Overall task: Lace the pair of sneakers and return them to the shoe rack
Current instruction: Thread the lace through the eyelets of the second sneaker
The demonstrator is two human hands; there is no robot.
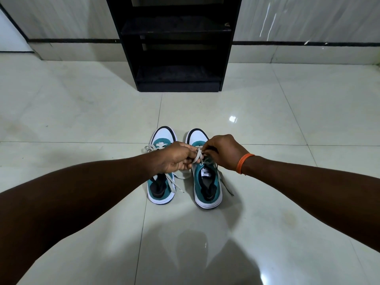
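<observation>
Two sneakers are seen side by side on the pale floor tiles (82, 112), toes pointed toward the black shoe rack (176, 77), which stands a little way ahead against the wall. All the action is over the right sneaker (206, 182): the left hand (176, 159) is pinched closed on a strand of the grey lace (197, 156), and the right hand (222, 152), marked by an orange wristband (243, 163), is closed on the lace just beside it, fingertips nearly meeting above the eyelets. Which eyelet is being worked cannot be told, since it is hidden under the fingers. A loose tail of the lace is left trailing off the right side of that shoe. The left sneaker (161, 188) is passed over by the left forearm, its own lace lying slack across the tongue and down the side, seemingly untied. The lace is judged soft, limp and light, so it is best gripped close to its tip, where it is stiffest, and fed under tension. The sneakers look light and padded, with firm soles; for the trip to the rack they are best taken by the heel collar or hooked inside the opening. Lacing appears unfinished, and nothing has been shelved yet.
</observation>
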